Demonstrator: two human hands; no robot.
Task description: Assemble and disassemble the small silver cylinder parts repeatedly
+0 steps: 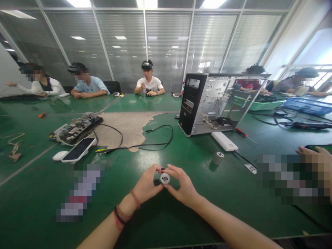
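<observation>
While pinched between both hands, one small white round part [165,178] just over the green workbench [38,221], in front of and to the left of the open computer case [199,103]. Both curled, the left hand [146,185] and the right hand [183,185], with fingertips pressed on opposite sides of the part and a small dark bit showing at its top.

Left of the case, a tan mat [121,128] under a black cable [155,138], with a circuit board [76,129] at the mat's far-left end and a smartphone [78,149] just nearer the hands. In front of the case, a white power bank [224,141], a red-handled screwdriver [246,135] and a small grey cylinder [218,158]. Beyond the case, a green tray [267,103] and a blue plastic basket [308,105].

Green bench running between the hands and the cylinder, with the bench's near edge under the forearms. To either side of the hands, a pixelated patch [80,193], contents hidden, and another [290,180], with a separate hand [315,160] at the right frame edge. Along the far side, seated people [149,81], and behind them a glass partition [145,41] with blinds.
</observation>
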